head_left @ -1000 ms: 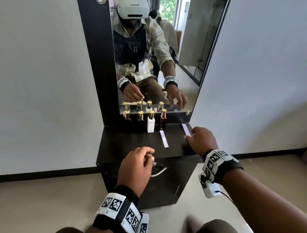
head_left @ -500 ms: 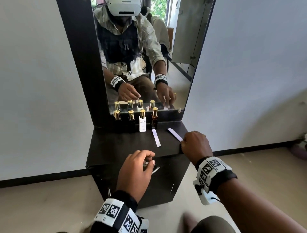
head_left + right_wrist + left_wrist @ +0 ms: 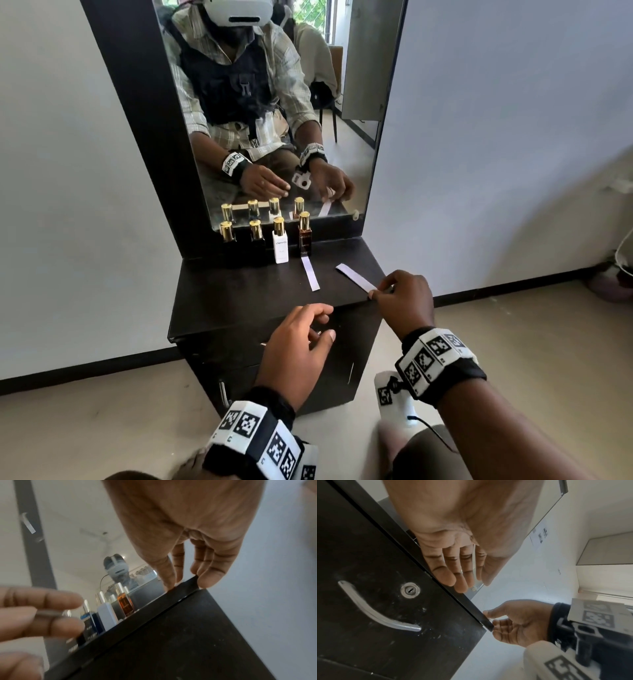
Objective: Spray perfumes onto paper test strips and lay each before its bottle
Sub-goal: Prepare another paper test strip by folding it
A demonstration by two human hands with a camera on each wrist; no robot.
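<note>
On the cabinet (image 3: 239, 301), 4 bottles (image 3: 280, 241) stood in a row against the mirror (image 3: 274, 113); 1 strip (image 3: 310, 273) lay flat before the amber bottle (image 3: 304, 234). Right hand (image 3: 402, 297) pinched the near end of a second strip (image 3: 354, 277) at the cabinet's front right edge. Left hand (image 3: 296, 346) hovered at the front edge, fingers loosely curled, holding nothing.

The white bottle (image 3: 280, 246) reads "clenota", uncertainly.

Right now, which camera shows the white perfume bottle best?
The head view: the white perfume bottle stands whole, gold cap and label visible. The right wrist view shows it blurred, low and partly hidden. The left wrist view misses it.
</note>
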